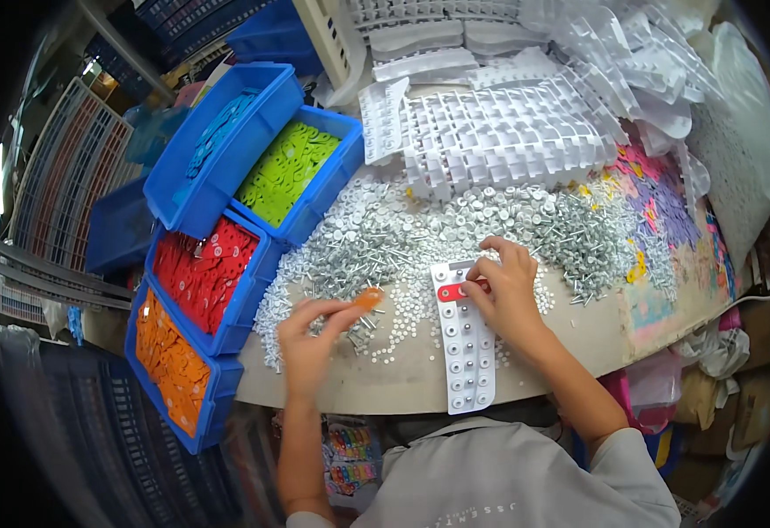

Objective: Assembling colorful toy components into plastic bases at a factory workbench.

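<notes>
Between the thumb and fingers of my left hand (310, 330) is a small flat orange plastic piece (369, 299), raised over the table. A white plastic strip (467, 352) with two rows of round studs lies in front of me, reaching toward the table's near edge. Across its upper part rests a flat red plastic piece (449, 292). My right hand (510, 295) is closed at the right end of that red piece, with thumb and bent fingers on it; part of the piece is hidden under them.
Blue bins at the left hold red pieces (204, 268), orange pieces (169, 361), green pieces (288, 172) and blue pieces (218, 132). Screws (358, 242) and white caps are heaped mid-table. White moulded strips (508, 132) are stacked behind; pink and purple pieces (662, 207) lie right.
</notes>
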Available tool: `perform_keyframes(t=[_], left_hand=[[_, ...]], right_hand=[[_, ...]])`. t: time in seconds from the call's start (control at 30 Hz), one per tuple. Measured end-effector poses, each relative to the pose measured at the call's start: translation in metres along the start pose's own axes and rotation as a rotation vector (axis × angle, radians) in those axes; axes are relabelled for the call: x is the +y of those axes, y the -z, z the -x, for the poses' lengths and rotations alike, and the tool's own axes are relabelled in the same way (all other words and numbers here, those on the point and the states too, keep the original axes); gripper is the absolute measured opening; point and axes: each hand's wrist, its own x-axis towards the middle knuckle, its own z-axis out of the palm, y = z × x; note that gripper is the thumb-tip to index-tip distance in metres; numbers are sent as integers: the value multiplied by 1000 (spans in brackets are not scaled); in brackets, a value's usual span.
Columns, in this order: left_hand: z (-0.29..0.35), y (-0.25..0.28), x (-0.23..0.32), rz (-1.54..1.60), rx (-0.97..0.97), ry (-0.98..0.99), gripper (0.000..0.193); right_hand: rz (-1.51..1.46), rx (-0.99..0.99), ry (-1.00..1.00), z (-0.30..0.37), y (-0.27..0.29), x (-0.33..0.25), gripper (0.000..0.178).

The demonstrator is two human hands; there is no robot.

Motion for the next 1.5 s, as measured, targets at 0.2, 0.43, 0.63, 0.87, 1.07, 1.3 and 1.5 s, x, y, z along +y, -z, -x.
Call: perform_keyframes(t=[0.2, 0.43, 0.63, 0.87, 1.07, 1.3, 1.5], left_hand=[[-53, -89, 4, -69, -241, -147, 12], [-65, -130, -18, -286, -361, -272, 18], [-68, -132, -17, -313, -366, -205, 30], [-154, -25, 30, -386, 417, -788, 33], [-280, 180, -9, -758, 479, -352, 41], [-325, 237, -117, -866, -296, 230, 63], [-323, 223, -114, -681, -307, 71, 24]], right_hand=[[7, 0, -88, -1, -2, 0, 59], [8, 16, -119, 3, -4, -2, 69], [-2, 8, -112, 0, -5, -1, 69], [31, 11, -89, 0, 2, -8, 65], [-11, 39, 114, -14, 5, -34, 36], [-140, 40, 492, -113, -22, -87, 30], [-29, -122, 554, -244, -107, -102, 25]])
